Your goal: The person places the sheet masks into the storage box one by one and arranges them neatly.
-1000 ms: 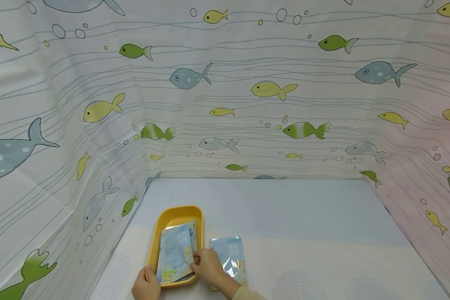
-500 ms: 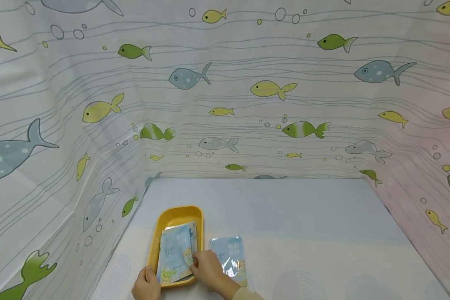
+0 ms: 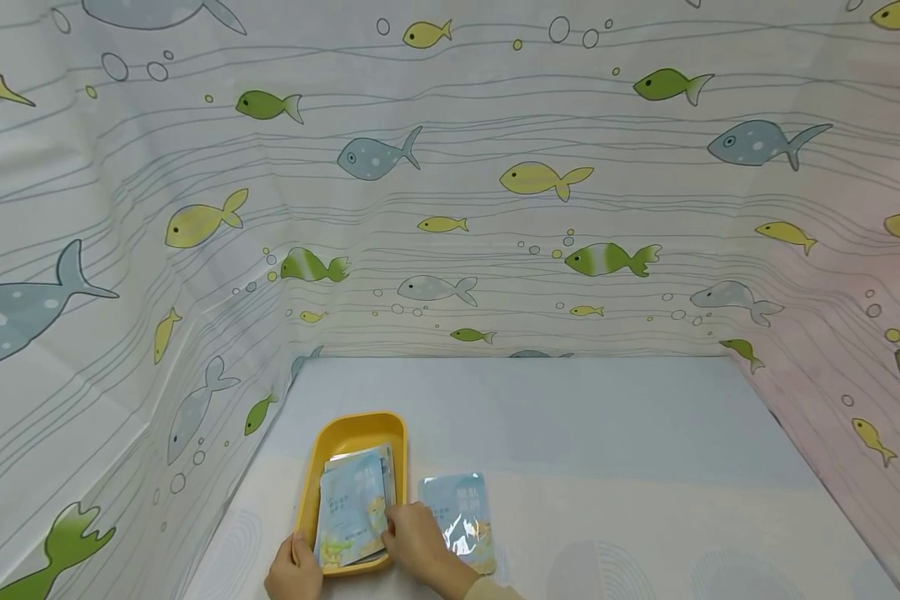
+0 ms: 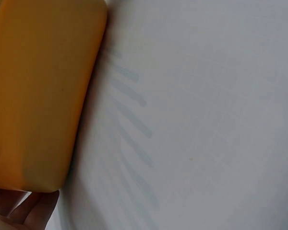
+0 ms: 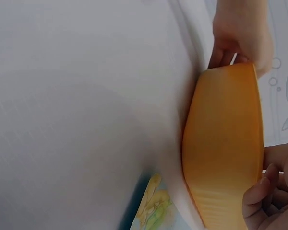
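Observation:
A yellow tray [image 3: 351, 432] sits at the table's near left and holds a stack of light blue sachets [image 3: 351, 500]. My left hand [image 3: 292, 572] grips the tray's near left corner, thumb over the rim. My right hand [image 3: 414, 538] pinches the right edge of the top sachet at the tray's right rim. Another blue sachet [image 3: 459, 510] lies flat on the table just right of the tray, partly under my right hand. The right wrist view shows the tray's outer wall [image 5: 225, 143], my left hand [image 5: 240, 33] beyond it and my right fingers [image 5: 273, 191] curled at the rim.
A fish-print curtain [image 3: 450, 208] walls the table [image 3: 607, 433] on the left, back and right. The left curtain hangs close beside the tray. In the left wrist view the tray's side [image 4: 38, 96] rests on the pale tablecloth [image 4: 206, 120].
The right hand and the top sachet have shifted very slightly toward me. The left hand and the tray have stayed put.

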`<state>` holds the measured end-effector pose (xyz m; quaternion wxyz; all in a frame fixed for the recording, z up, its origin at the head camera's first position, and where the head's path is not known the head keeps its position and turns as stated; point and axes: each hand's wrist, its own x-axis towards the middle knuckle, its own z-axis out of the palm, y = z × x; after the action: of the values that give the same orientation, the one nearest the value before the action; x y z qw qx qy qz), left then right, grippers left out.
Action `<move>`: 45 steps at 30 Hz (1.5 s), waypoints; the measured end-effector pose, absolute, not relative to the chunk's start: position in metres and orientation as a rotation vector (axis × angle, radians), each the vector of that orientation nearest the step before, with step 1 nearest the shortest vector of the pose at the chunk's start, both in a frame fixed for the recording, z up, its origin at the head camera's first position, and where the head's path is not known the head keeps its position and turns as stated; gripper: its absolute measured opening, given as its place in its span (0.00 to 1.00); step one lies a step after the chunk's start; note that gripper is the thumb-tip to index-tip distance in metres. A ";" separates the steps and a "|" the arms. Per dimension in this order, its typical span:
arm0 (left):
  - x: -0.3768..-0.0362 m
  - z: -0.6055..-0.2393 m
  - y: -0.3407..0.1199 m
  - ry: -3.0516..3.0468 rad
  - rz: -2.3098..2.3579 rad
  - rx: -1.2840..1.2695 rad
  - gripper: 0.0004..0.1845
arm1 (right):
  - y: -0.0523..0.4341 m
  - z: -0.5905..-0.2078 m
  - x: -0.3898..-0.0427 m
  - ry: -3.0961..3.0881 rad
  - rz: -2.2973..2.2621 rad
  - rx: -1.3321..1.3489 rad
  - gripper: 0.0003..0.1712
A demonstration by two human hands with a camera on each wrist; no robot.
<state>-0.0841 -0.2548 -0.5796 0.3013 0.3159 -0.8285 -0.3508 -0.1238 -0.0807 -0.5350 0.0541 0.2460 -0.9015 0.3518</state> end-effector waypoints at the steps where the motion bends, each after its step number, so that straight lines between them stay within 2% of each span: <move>1: -0.084 -0.580 -0.255 -2.204 -0.932 0.846 0.19 | -0.081 -0.535 -0.124 -2.739 1.061 0.745 0.16; 6: -0.085 -0.580 -0.256 -2.209 -0.931 0.860 0.19 | -0.082 -0.537 -0.124 -2.737 1.058 0.734 0.17; 11: -0.084 -0.579 -0.255 -2.204 -0.933 0.856 0.18 | -0.082 -0.539 -0.123 -2.687 1.047 0.756 0.05; 16: -0.082 -0.576 -0.255 -2.213 -0.955 0.866 0.18 | -0.079 -0.541 -0.121 -2.652 1.098 0.778 0.11; 29: -0.081 -0.576 -0.255 -2.206 -0.976 0.879 0.18 | -0.058 -0.549 -0.118 -2.344 1.468 0.603 0.07; 33: -0.080 -0.574 -0.255 -2.232 -0.979 0.905 0.19 | -0.038 -0.548 -0.116 -2.506 1.372 0.454 0.11; 38: -0.082 -0.575 -0.256 -2.210 -0.971 0.886 0.18 | -0.014 -0.547 -0.109 -2.728 1.130 0.286 0.20; 45: -0.081 -0.577 -0.255 -2.219 -0.970 0.883 0.18 | 0.004 -0.550 -0.105 -2.991 0.975 0.181 0.31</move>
<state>-0.0814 -0.2555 -0.5767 0.2781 0.3291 -0.8269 -0.3613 -0.1049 0.0043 -0.5495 -0.0046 0.0576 -0.9492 0.3094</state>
